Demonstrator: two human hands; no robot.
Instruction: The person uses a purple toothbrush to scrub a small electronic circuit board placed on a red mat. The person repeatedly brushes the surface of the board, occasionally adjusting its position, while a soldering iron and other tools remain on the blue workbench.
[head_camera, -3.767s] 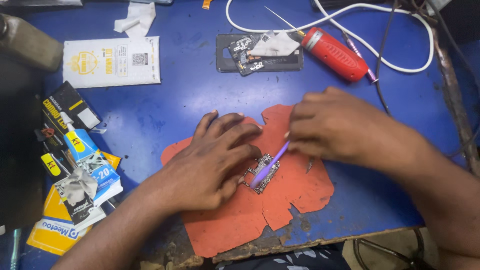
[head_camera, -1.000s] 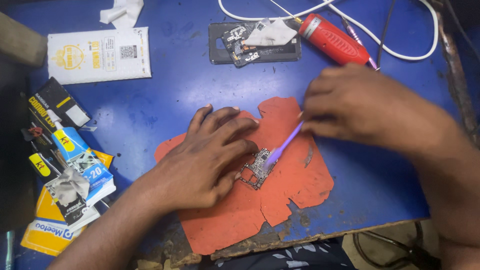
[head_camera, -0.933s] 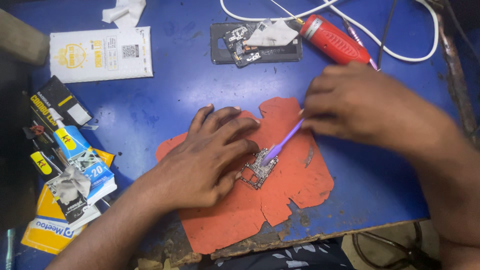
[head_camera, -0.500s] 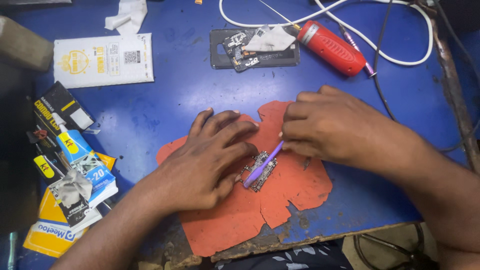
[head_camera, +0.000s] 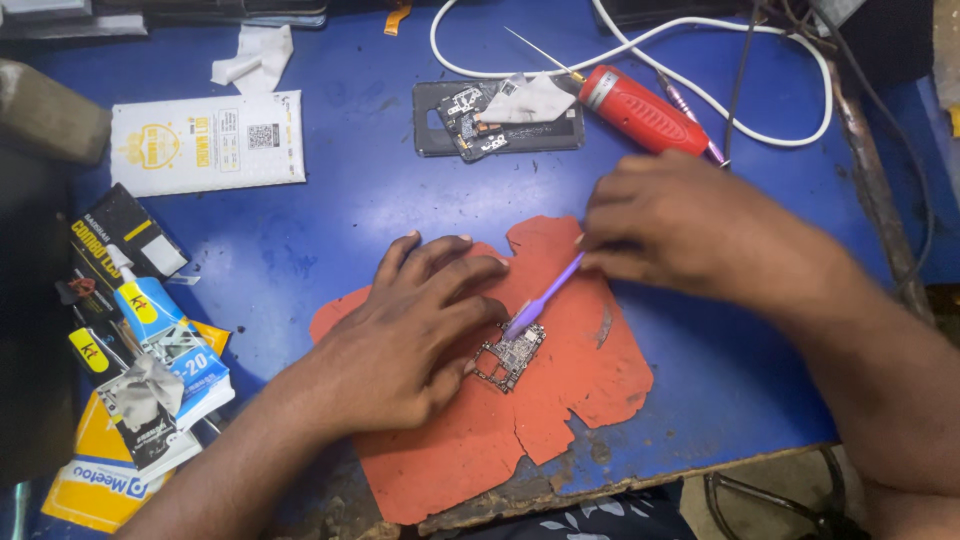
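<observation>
A small bare circuit board (head_camera: 510, 357) lies on a torn red-orange mat (head_camera: 570, 390) on the blue table. My left hand (head_camera: 415, 335) lies flat on the mat, its fingertips pressing the board's left edge. A thin purple brush (head_camera: 543, 296) is pinched in my right hand (head_camera: 690, 225), which hovers over the mat's upper right; the brush slants down-left and its tip touches the board's top.
Behind the mat sits a dark opened phone shell (head_camera: 495, 118) with parts and a white wipe. Beside it are a red-handled tool (head_camera: 640, 108) and a looping white cable (head_camera: 800, 125). Glue tubes and packets (head_camera: 150, 350) crowd the left edge; a white packet (head_camera: 205, 140) lies at upper left.
My right hand has been stroking the brush back and forth over the board. Since half a second ago it drew up and to the right. The left hand has stayed put.
</observation>
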